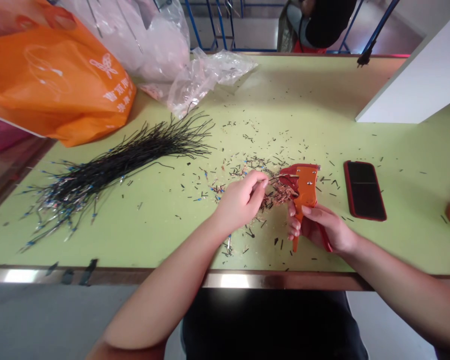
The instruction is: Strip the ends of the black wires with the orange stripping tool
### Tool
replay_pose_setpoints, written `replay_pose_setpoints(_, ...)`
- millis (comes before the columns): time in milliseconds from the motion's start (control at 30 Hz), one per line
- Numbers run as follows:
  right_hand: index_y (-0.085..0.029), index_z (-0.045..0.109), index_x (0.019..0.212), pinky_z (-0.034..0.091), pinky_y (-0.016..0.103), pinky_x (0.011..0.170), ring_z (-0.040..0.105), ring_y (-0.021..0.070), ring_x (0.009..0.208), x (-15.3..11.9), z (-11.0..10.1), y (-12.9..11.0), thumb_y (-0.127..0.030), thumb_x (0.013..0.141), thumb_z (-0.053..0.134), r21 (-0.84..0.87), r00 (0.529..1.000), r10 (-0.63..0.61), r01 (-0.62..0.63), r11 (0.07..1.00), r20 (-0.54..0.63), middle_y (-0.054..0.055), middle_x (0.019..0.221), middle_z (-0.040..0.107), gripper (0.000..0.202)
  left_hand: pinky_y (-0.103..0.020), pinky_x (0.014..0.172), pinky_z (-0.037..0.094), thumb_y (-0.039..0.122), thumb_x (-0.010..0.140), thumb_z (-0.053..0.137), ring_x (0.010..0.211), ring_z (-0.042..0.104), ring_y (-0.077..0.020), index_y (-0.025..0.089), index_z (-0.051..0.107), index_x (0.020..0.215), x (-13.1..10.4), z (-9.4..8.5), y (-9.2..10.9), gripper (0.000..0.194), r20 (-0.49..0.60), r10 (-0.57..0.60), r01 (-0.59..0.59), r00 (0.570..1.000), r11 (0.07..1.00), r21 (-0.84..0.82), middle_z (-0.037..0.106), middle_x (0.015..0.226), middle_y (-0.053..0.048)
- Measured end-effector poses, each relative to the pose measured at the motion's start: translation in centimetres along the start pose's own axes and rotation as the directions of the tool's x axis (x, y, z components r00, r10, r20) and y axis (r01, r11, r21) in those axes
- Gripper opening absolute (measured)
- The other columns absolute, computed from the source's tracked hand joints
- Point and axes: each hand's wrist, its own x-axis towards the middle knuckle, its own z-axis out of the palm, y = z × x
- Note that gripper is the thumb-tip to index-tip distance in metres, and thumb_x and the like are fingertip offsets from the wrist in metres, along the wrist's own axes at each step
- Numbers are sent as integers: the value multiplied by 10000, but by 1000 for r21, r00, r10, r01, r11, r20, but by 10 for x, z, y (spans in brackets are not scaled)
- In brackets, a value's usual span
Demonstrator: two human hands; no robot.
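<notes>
Orange wire stripper (308, 186) is sitting in the right hand (324, 225), with a thin dark wire (279, 177) in the left hand (243, 197).
The right grip is closing around the stripper's handles, which are standing apart; how far its jaws are parting, I cannot tell. Left of the stripper, the left grip is pinching the wire between thumb and fingers, the wire pointing toward the stripper's head. Working well here probably means holding the wire straight and square to the jaws, squeezing evenly, and having the fingertips clear. Copper clippings (279, 196) are lying heaped just left of the stripper; farther left, a bundle of black wires (135, 154) is resting on the green bench (405, 145), and a phone (365, 190) is lying right of the stripper.
</notes>
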Motion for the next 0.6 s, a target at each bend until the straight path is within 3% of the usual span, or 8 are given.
replay_pose_setpoints(367, -163, 703, 1007, 564, 301, 756, 660, 158, 750, -1, -1, 1, -421, 966, 750, 10, 999, -5, 5, 1000, 37, 14, 808, 648, 266, -246, 546, 323, 270, 1022, 462, 491, 440, -99, 220, 572, 970, 2, 0, 3, 132, -11, -42, 43, 999, 993, 113, 530, 594, 72)
replay_pose_setpoints(600, -173, 708, 1089, 584, 322, 810, 692, 189, 876, -2, -3, 1, -455, 954, 774, -176, 999, -34, 38, 984, 29, 46, 928, 699, 319, -240, 521, 305, 286, 1007, 477, 464, 418, -90, 220, 542, 886, 1, 0, 8, 152, 2, -75, 74, 997, 990, 123, 505, 552, 80)
